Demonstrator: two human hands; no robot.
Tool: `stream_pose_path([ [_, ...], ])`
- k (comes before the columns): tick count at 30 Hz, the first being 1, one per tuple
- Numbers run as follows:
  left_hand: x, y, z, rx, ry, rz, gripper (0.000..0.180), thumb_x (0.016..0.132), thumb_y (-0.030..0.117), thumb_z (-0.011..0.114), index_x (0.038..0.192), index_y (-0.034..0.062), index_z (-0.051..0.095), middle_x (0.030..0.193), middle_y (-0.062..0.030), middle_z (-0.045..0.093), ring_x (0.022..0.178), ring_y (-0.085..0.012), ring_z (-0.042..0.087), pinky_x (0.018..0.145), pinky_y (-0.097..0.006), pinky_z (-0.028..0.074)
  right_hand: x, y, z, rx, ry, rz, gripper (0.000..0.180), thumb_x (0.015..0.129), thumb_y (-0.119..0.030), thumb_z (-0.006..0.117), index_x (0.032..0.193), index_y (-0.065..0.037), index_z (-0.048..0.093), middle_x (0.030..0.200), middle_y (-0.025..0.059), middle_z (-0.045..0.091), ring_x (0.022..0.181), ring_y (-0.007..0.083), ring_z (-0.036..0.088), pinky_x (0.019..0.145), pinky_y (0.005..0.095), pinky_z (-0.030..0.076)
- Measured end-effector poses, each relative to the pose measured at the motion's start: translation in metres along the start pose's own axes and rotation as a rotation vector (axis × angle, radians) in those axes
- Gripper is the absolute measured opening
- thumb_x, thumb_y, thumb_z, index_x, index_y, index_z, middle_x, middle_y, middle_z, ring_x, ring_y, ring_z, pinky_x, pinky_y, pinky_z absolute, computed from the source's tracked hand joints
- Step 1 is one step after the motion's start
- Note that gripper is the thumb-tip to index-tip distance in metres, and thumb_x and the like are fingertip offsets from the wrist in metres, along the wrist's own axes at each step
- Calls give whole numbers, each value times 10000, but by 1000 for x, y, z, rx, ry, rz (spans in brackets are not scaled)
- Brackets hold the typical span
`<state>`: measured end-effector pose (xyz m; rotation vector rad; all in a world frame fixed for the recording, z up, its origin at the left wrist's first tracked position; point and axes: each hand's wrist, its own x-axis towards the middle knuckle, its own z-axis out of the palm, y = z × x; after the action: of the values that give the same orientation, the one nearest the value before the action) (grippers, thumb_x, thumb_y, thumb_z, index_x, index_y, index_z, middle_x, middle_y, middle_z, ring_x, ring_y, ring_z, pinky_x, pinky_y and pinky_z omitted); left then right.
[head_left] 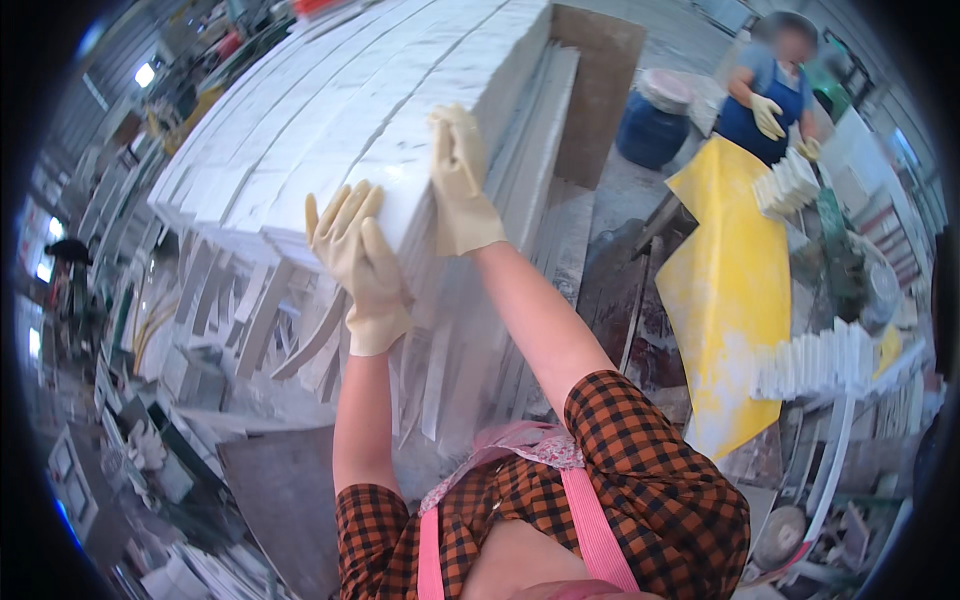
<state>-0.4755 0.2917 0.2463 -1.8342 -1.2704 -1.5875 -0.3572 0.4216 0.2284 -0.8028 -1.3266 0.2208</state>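
Both my hands wear cream rubber gloves. They are at the near end of a row of long white slabs (330,120) packed side by side. My left hand (360,255) lies over the front edge of the smooth white near corner, its fingers stretched out and a little apart. Against the right side of that same corner is my right hand (462,185), fingers extended and pointing away from me. Neither hand is visibly wrapped around a piece. The right palm and what it touches are partly hidden.
Slabs stand on edge beside a brown board (598,95) at right. Beyond are a blue barrel (652,130), yellow sheet (725,290) and white strips (815,362). A gloved co-worker (760,105) stands far right. A grey panel (285,500) leans at lower left.
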Motion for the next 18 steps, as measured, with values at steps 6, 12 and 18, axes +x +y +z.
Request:
stream_pose_path([
  [6,-7,-11,-1,13,-34,33,339,1038,135,461,1120,26,772,1180,-156,749,1258,-351,612,1254,-543,246,-50,-44,-107,48,-226,82,426,1049,-188,603,1444,-33,566,1396,186,630,1386,325,533,1214,436,343],
  [12,15,37,-27,91,-71,114,395,1094,158,402,1346,18,674,1428,-141,643,1489,-318,429,1294,-498,158,-139,-87,-321,242,-680,738,446,1064,-168,580,1486,-29,543,1396,114,672,1334,184,586,1161,361,410],
  [18,-60,228,-38,-955,-824,-361,538,999,196,620,1474,-43,535,1588,-180,482,1544,-316,338,1284,-452,164,-190,-184,-468,438,-459,891,513,1077,-299,557,1508,-22,519,1367,139,686,1348,194,570,1208,375,335],
])
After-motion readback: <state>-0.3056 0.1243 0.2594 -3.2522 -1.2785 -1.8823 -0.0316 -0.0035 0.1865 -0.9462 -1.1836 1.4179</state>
